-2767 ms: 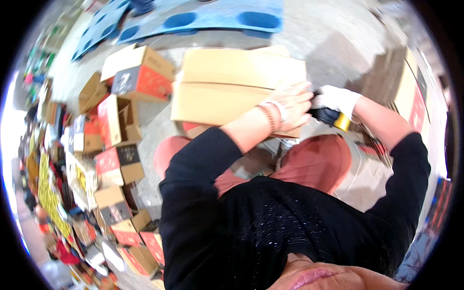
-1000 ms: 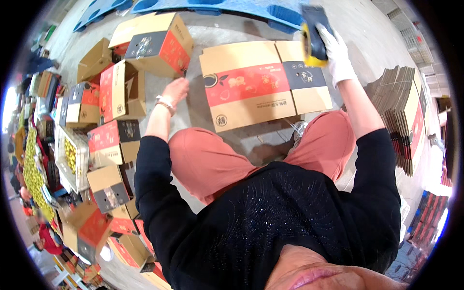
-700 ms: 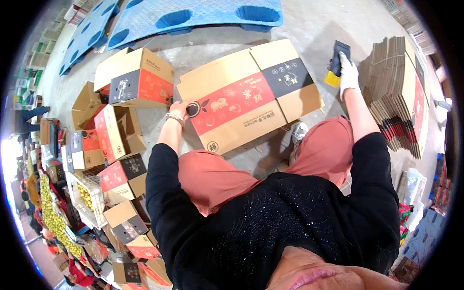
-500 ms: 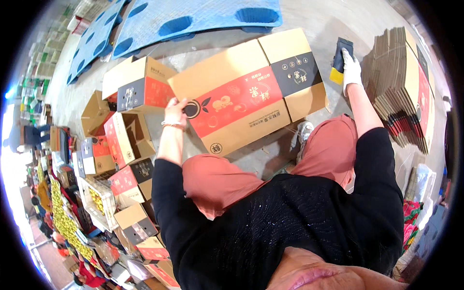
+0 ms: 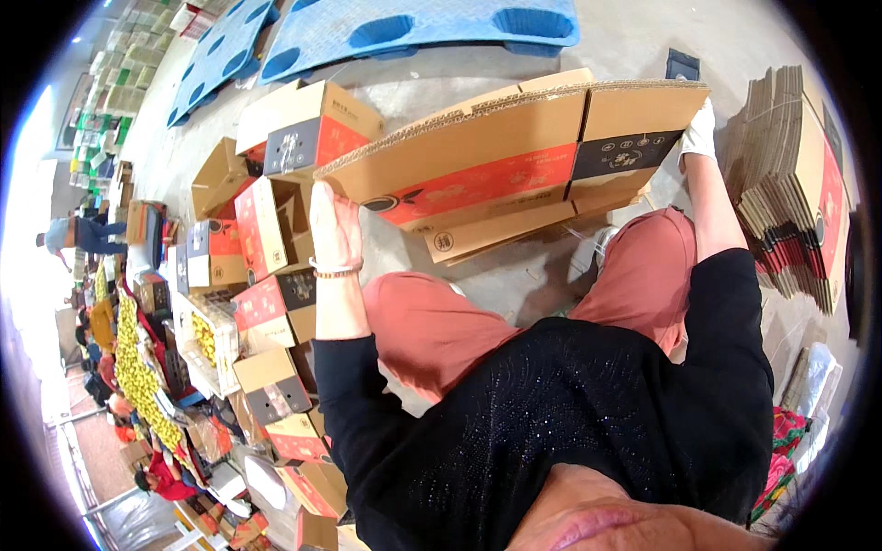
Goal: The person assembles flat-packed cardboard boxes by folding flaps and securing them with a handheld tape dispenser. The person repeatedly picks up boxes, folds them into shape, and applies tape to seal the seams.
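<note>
A flattened cardboard box [image 5: 501, 188], tan with a red and black printed band, is tipped up in front of my knees, its long cut edge on top and its panels slightly parted. My left hand [image 5: 335, 225], with a bracelet at the wrist, is pressed to the box's left end, fingers close together. At the opposite end my white-gloved right hand [image 5: 700, 138] grips the right edge; its fingertips are partly hidden. Beyond that edge a dark tool [image 5: 682, 64] lies on the floor, partly covered by the box.
A stack of flattened boxes [image 5: 781, 184] stands at my right. Opened boxes [image 5: 308, 129] crowd the left side, near a white crate [image 5: 207, 344] of yellow fruit. Blue pallets [image 5: 423, 28] lie ahead. People [image 5: 87, 234] work at far left.
The box has tilted upright from lying nearly flat, and its panels have parted. My right hand has let go of the black and yellow tool and taken the box's right edge.
</note>
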The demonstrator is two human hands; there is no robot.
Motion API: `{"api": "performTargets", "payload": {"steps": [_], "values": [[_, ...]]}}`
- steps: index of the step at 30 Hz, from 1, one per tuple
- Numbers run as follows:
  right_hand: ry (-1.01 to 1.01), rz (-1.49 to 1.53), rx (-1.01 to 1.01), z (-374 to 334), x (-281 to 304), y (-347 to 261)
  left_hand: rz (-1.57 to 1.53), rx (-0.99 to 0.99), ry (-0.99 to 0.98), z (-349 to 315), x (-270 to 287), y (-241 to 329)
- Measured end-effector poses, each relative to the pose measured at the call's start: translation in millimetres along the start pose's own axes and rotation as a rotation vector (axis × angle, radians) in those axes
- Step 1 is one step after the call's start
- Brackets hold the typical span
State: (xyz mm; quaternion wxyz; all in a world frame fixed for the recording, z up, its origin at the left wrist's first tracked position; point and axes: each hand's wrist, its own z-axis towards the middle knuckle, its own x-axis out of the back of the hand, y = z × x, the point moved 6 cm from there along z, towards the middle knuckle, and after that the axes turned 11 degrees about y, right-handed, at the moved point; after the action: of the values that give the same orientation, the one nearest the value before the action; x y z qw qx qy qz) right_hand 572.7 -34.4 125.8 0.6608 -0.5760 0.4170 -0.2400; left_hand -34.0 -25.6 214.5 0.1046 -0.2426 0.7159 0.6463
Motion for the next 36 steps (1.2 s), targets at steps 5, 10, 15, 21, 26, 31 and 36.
{"api": "performTargets", "payload": {"steps": [5, 10, 15, 21, 26, 31, 36], "values": [[-0.001, 0.086, -0.077, 6.4, -17.3, -19.1, 0.06, -0.108, 0.137, 1.6, -21.7, 24.5], [-0.069, 0.041, -0.07, -28.5, -52.7, -29.1, 0.169, -0.109, -0.048, -6.3, -4.8, 38.8], [-0.218, -0.167, -0.171, 42.4, -12.4, 37.5, 0.299, 0.148, -0.1, -7.1, -1.1, 21.3], [-0.113, -0.078, -0.332, 7.6, -28.7, -8.1, 0.645, 0.313, -0.297, -24.8, -3.6, 32.6], [-0.213, -0.056, -0.293, 22.0, -20.6, 22.6, 0.871, 0.352, -0.296, -21.8, -6.4, 42.3], [-0.252, 0.035, -0.285, 20.4, -29.1, 25.2, 0.99, 0.272, -0.359, -22.3, -23.1, 50.5], [-0.257, -0.014, -0.291, 27.7, -26.6, 27.1, 1.08, 0.241, -0.445, -27.7, -24.2, 52.1]]}}
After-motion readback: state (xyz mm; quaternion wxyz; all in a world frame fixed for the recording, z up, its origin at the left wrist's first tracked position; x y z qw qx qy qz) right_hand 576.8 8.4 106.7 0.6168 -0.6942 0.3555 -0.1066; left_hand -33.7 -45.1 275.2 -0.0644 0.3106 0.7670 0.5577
